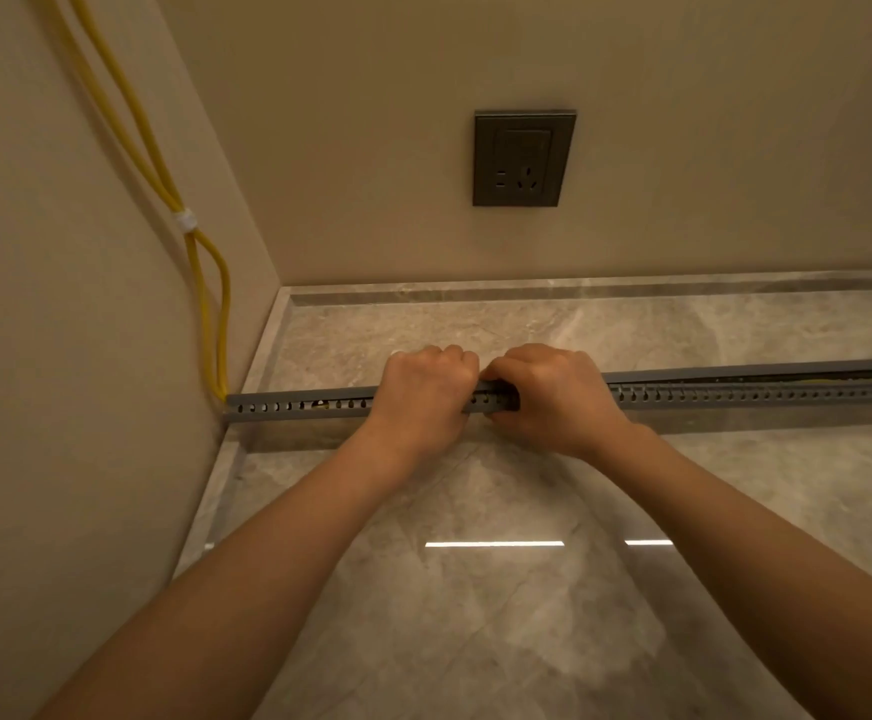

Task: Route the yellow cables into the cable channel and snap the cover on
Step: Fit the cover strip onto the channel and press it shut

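A grey slotted cable channel (293, 406) lies across the floor from the left wall to the right edge of view. Two yellow cables (132, 116), bound by a white tie (185, 219), run down the left wall and enter the channel's left end. The grey cover (735, 375) sits flush on the left stretch and stands slightly raised on the right, where a strip of yellow cable shows under it. My left hand (423, 392) and my right hand (553, 397) are side by side, fingers curled over the top of the cover and channel, pressing on it.
A dark grey wall socket (522, 158) sits on the back wall above the channel. A stone skirting (527, 291) borders the glossy marble floor (475, 589) along both walls. The corner lies at the left.
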`<state>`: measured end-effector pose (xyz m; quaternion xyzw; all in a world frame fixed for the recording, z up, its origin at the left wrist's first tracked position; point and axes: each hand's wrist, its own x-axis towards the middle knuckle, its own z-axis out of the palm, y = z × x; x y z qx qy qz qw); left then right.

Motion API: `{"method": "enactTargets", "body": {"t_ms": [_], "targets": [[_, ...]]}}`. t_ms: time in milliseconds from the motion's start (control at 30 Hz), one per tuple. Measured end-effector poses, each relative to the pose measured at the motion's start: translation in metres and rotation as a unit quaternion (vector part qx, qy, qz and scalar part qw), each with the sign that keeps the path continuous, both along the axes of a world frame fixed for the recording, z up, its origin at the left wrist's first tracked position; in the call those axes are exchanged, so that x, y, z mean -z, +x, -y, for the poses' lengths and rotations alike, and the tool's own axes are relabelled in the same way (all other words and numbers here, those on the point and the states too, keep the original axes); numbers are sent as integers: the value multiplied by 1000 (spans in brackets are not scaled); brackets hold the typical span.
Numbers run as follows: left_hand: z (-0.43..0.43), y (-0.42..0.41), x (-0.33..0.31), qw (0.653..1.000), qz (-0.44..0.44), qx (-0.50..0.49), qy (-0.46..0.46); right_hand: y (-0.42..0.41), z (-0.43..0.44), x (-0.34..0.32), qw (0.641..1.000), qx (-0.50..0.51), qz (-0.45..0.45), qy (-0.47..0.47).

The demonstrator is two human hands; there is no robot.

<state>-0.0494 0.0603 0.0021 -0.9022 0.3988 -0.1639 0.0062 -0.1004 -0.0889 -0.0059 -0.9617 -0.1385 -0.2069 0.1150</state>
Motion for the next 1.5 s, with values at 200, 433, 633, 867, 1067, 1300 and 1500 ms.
{"method": "enactTargets", "body": {"t_ms": [200,433,633,867,1067,1300,1500], "targets": [[0,6,-1,1000,-9,8,24,-14,16,13,998,-21,53,-26],[0,11,-6,999,-41,-3,34,-25,43,19,996,2,79,-32],[1,12,-9,997,-62,-9,46,-16,44,5,1000,-7,-10,11],[-1,7,-7,998,-53,-2,46,-1,42,-8,996,24,-88,-6],[-3,1,-4,998,-33,8,47,4,44,-7,995,11,-101,-8],[13,-17,-1,994,-87,60,-14,3,43,-8,995,1,-101,-2],[33,-28,7,990,-122,22,-65,3,43,-7,997,-13,-76,-2]]}}
